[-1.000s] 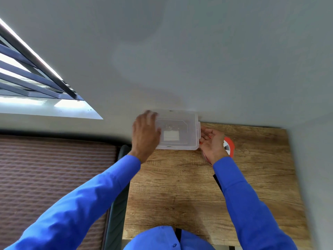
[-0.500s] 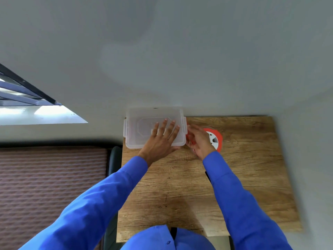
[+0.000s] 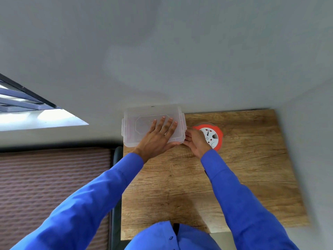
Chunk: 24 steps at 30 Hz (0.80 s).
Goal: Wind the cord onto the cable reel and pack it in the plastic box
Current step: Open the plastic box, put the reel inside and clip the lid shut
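Observation:
A clear plastic box [image 3: 137, 123] with its lid on sits at the back left corner of the wooden table [image 3: 243, 168], against the wall. My left hand [image 3: 158, 138] lies flat on the lid with fingers spread and the thumb along the front edge. My right hand [image 3: 195, 141] is at the box's right side, fingertips touching the side clip. Just right of that hand lies the cable reel [image 3: 215, 136], orange-rimmed with a white socket face, flat on the table and partly covered by the hand. No loose cord shows.
A grey wall runs behind the table and along its right side. A barred window [image 3: 21, 103] is at the far left. Left of the table are a dark upright edge [image 3: 117, 177] and a brown woven surface [image 3: 54, 186].
My left hand moved from the box's left end onto the lid and spread flat. My right hand went from palm-open beside the box to its right clip. More of the reel shows.

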Each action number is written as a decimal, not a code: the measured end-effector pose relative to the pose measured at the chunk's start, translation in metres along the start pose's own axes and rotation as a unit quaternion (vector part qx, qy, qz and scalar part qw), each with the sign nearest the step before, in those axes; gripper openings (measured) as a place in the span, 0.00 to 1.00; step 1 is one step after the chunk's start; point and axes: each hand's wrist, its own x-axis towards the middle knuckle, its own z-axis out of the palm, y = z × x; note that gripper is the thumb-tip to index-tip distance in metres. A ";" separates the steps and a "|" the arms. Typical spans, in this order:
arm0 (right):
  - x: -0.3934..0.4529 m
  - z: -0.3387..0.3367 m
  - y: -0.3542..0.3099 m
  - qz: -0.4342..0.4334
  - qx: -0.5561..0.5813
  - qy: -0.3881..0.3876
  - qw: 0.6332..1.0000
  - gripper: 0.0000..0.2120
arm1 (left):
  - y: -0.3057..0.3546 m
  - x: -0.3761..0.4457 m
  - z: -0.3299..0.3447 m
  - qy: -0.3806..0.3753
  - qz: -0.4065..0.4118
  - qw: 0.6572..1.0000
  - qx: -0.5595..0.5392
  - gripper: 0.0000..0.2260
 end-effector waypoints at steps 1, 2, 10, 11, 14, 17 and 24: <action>0.000 0.000 0.001 0.001 0.000 0.001 1.000 0.11 | -0.001 -0.002 -0.003 0.001 0.002 1.000 0.001 0.42; -0.001 0.001 0.002 -0.001 -0.004 0.007 1.000 0.12 | -0.002 -0.004 -0.006 0.003 0.004 1.000 0.002 0.42; -0.027 0.012 -0.002 -0.146 -0.169 0.105 0.969 0.10 | -0.009 -0.028 -0.044 0.099 0.013 0.992 -0.074 0.37; -0.031 0.011 -0.003 -0.158 -0.185 0.104 0.964 0.11 | -0.011 -0.033 -0.048 0.124 0.011 0.989 -0.083 0.37; -0.040 0.005 -0.003 -0.206 -0.200 0.127 0.949 0.10 | -0.024 -0.051 -0.057 0.197 0.005 0.970 -0.141 0.34; -0.050 0.003 -0.005 -0.253 -0.201 0.137 0.937 0.11 | -0.048 -0.072 -0.063 0.260 0.006 0.940 -0.222 0.33; -0.068 -0.008 0.002 -0.324 -0.315 0.147 0.880 0.09 | -0.066 -0.119 -0.056 0.386 -0.104 0.841 -0.365 0.27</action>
